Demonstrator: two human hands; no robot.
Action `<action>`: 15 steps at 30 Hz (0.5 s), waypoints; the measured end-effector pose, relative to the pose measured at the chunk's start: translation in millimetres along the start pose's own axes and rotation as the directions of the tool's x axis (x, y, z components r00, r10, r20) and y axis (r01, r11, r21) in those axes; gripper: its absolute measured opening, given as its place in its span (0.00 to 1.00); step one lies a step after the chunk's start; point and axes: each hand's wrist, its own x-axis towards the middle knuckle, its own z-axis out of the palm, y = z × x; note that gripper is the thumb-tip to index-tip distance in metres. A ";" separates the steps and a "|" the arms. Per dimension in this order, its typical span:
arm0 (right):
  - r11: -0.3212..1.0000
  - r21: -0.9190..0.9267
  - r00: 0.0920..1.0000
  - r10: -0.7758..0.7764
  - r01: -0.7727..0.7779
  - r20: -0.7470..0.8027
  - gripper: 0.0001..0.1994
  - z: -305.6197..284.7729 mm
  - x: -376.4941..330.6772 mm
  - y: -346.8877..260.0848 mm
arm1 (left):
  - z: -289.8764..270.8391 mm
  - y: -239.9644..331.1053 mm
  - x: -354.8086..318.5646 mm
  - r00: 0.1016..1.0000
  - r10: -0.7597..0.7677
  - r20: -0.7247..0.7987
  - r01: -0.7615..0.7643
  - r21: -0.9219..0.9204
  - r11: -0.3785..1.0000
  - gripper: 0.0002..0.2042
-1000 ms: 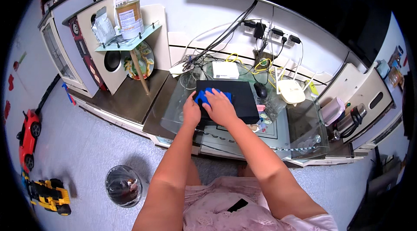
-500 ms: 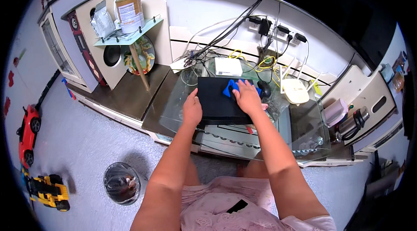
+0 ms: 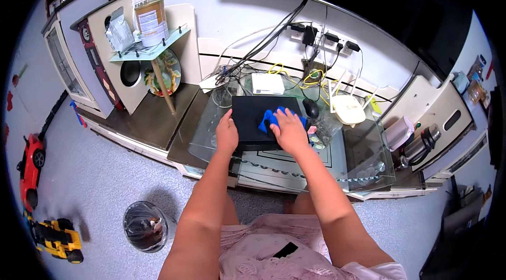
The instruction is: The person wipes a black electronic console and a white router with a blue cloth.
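two hands, one blue cloth, one flat black box; the right hand [image 3: 291, 132] is laid over the blue cloth [image 3: 269, 120], holding it bunched under palm and fingers against the top of the black box [image 3: 246, 115], toward its right side; the left hand [image 3: 227, 133] is at the left edge of the black box, fingers close together; whether it grips or merely rests there cannot be told; the black box lies on the glass top of the bench [image 3: 363, 156], nearer the front than the cables.

behind the black box: one small white box [image 3: 268, 84]; yellow cable [image 3: 276, 67], looped; black cables [image 3: 284, 22], several, running up the wall; to the right: one black mouse [image 3: 311, 107], just beside the box; one white router [image 3: 349, 110], antennas raised; farther right: one pale pink jug [image 3: 399, 133] and one steel flask [image 3: 423, 146], side by side.

left side: one small glass shelf [image 3: 132, 54] bearing one tin [image 3: 152, 23], brown and white; one patterned plate [image 3: 167, 75], partly behind the shelf's post.

floor: one lined bin [image 3: 132, 224]; one red toy car [image 3: 32, 169]; one yellow toy vehicle [image 3: 58, 240].
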 end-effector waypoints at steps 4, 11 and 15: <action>0.999 0.025 0.999 -0.039 0.039 0.013 0.23 -19.4 -31.7 -11.5 | 0.0 -2.8 0.2 1.000 0.026 -0.015 -0.025 0.029 0.999 0.18; 0.998 0.058 0.994 0.013 -0.019 0.112 0.24 -15.3 -5.8 5.6 | -3.2 5.9 -3.5 1.000 -0.016 0.012 0.016 0.020 1.000 0.18; 0.997 -0.018 0.992 0.078 -0.076 0.100 0.26 5.4 38.9 21.6 | -3.0 3.6 -3.0 1.000 -0.003 0.003 0.003 0.034 0.999 0.18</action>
